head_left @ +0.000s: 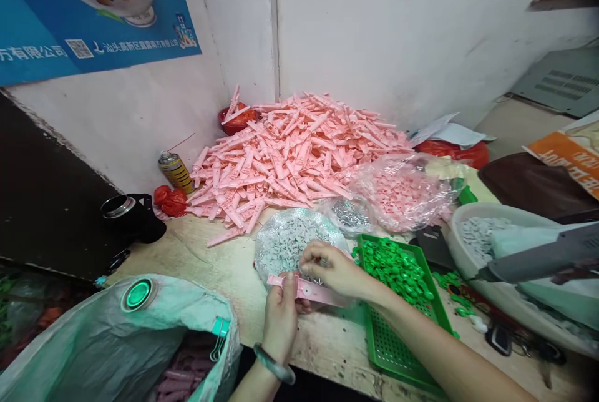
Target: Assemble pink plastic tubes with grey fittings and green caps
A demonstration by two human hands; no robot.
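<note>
My left hand (281, 318) grips a pink plastic strip (309, 290) near its left end and holds it level over the table's front edge. My right hand (334, 268) hovers over the strip's middle, its fingertips pinched together on something too small to make out. Right behind the hands lies a clear bag of small grey parts (287, 240). A green tray (397, 321) with small green parts stands just to the right of my right wrist. A large heap of pink strips (290, 152) is piled against the wall.
A clear bag of pink bits (402, 193) and a smaller bag of grey bits (350, 215) lie behind the tray. A white basin (468, 252) and a grey tool (543, 258) are at right. A spray can (175, 171), a black cup (126, 211) and an open sack (116, 339) are at left.
</note>
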